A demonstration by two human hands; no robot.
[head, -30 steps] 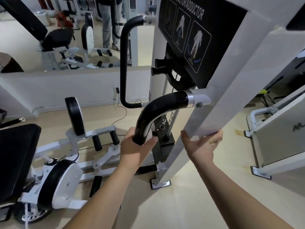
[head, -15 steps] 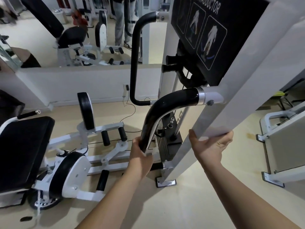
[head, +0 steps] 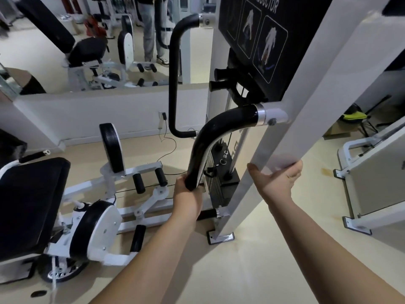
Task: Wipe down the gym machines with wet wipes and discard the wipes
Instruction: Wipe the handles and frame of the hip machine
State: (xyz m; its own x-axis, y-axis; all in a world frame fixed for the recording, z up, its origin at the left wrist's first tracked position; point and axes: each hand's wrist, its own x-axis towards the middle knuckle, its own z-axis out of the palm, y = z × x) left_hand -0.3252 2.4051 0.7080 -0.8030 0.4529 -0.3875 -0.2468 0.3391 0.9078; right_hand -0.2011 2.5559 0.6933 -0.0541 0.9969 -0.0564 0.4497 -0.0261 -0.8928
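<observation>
The adductor machine's white frame post (head: 306,106) runs diagonally across the view, and a curved black handle (head: 219,130) is bolted to it. My left hand (head: 188,200) is wrapped around the lower end of that handle. My right hand (head: 276,183) cups the lower edge of the post, thumb on one side and fingers on the other. A pale blur lies between its palm and the post, and I cannot tell if it is a wipe. No wipe shows in my left hand.
Behind the handle stands the weight stack (head: 221,185). The black seat (head: 30,200) and round leg pads (head: 94,229) fill the lower left. A second black handle (head: 173,73) rises behind. A wall mirror (head: 87,51) shows other machines and a person's legs. Another white machine (head: 372,183) stands at right.
My left hand has slid down the black handle toward its lower end. My right hand stays on the post's edge. The view has shifted a little to the left.
</observation>
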